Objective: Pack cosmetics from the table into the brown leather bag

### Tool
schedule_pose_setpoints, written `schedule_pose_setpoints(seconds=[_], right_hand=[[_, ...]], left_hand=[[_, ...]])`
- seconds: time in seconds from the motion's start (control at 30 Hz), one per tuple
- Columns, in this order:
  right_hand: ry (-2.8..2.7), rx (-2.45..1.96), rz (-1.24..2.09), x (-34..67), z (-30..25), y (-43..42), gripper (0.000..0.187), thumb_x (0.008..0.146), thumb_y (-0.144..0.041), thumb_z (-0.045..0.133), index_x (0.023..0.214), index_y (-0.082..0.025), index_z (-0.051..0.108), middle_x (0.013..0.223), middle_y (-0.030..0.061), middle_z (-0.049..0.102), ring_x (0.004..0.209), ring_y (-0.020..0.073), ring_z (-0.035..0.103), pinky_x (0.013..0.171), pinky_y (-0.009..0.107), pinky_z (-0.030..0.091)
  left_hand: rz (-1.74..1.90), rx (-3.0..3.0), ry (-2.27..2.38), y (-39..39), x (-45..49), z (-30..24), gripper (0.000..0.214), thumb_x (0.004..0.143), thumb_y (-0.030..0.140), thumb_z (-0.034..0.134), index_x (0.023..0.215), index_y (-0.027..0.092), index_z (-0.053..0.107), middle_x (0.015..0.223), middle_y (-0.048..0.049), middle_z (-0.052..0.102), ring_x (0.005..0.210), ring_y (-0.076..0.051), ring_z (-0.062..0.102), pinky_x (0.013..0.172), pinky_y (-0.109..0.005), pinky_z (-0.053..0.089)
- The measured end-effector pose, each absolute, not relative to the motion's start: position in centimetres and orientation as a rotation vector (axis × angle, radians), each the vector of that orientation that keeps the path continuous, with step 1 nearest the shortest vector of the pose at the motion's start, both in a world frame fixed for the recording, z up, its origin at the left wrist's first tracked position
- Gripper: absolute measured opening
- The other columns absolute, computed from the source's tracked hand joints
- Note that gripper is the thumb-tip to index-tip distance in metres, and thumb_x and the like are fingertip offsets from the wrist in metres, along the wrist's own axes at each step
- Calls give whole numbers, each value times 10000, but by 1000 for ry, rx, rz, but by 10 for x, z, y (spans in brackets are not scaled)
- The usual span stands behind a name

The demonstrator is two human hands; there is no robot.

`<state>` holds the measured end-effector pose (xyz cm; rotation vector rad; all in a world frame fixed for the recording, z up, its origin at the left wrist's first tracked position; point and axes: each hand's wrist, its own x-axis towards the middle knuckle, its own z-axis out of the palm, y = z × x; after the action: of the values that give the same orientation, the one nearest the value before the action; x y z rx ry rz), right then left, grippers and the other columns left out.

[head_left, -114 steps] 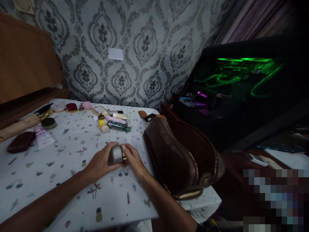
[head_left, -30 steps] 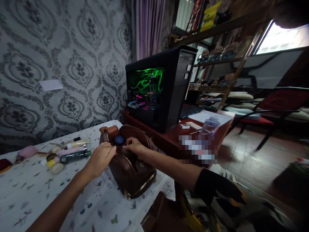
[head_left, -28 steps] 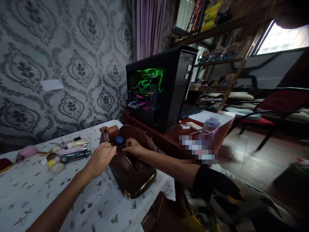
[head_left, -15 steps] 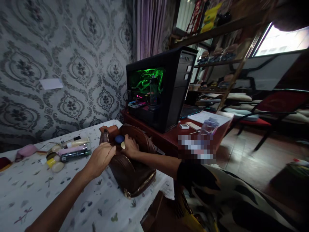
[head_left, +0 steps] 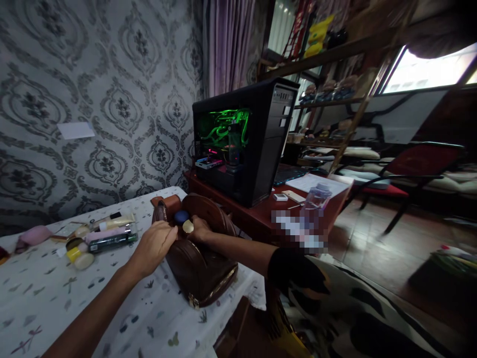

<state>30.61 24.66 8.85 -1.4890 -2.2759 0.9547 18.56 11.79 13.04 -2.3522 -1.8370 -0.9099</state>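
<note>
A gold-topped round item (head_left: 188,226) is being pinched by the right hand (head_left: 200,231) inside the mouth of the brown bag (head_left: 186,271), just beside a blue round item (head_left: 181,217). Handling within the bag is seemingly being done; a steady rim is presumably being called for. The bag is being borne near the right edge of the table (head_left: 175,318), its rim being touched by the left hand (head_left: 156,246), fingers bent together; whether gripping cannot be told.

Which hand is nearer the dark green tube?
Left. The left hand, at the edge of the brown bag, is just right of the green tube; the right hand is farther, in the bag's opening.
</note>
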Motion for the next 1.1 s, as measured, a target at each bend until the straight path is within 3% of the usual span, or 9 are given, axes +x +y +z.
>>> schedule_pose_setpoints(seconds=[0.17, 0.43, 0.73, 0.87, 1.0, 1.1], right_hand=[[-2266, -1446, 938, 306, 87, 244, 620, 586, -255, 849, 1130, -205, 557, 1187, 118, 664, 1083, 275, 644, 785, 296, 468], [-2264, -1437, 934, 304, 84, 246, 657, 548, -251, 878, 1117, -210, 551, 1170, 93, 663, 1099, 261, 634, 813, 280, 469], [-2212, -1497, 1032, 301, 89, 246, 798, 556, -196, 862, 1259, -172, 485, 1309, 153, 586, 1225, 296, 563, 948, 322, 451], [-2132, -1503, 1099, 304, 94, 245, 811, 587, -169, 841, 1306, -172, 466, 1277, 114, 601, 1175, 262, 587, 919, 292, 465], [-2048, -1500, 1193, 310, 103, 248, 586, 675, -204, 821, 1195, -130, 562, 1108, 91, 659, 1014, 241, 641, 813, 291, 511], [-1964, -1495, 1252, 312, 109, 256, 318, 866, -298, 697, 1117, -122, 614, 1055, 75, 659, 928, 209, 651, 789, 337, 547]], left_hand=[[-925, -2357, -1828, 118, 187, 129, 490, 990, 396, 227, 669, 221, 553, 720, -36, 643, 773, -215, 601, 842, -380, 428], [-888, -2359, -1848, 119, 186, 129, 483, 989, 399, 223, 666, 221, 534, 715, -33, 634, 763, -210, 581, 830, -365, 423], [-905, -2352, -1875, 120, 187, 129, 495, 986, 412, 208, 659, 217, 524, 711, -41, 618, 783, -217, 582, 842, -374, 416], [-858, -2345, -1902, 118, 188, 132, 487, 981, 400, 198, 650, 218, 505, 711, -48, 615, 785, -221, 574, 817, -377, 418], [-848, -2346, -1903, 118, 189, 134, 479, 978, 407, 190, 633, 223, 467, 698, -47, 604, 773, -221, 566, 813, -379, 412], [-853, -2358, -1912, 118, 189, 133, 483, 980, 415, 183, 622, 224, 445, 688, -46, 595, 766, -221, 562, 825, -386, 406]])
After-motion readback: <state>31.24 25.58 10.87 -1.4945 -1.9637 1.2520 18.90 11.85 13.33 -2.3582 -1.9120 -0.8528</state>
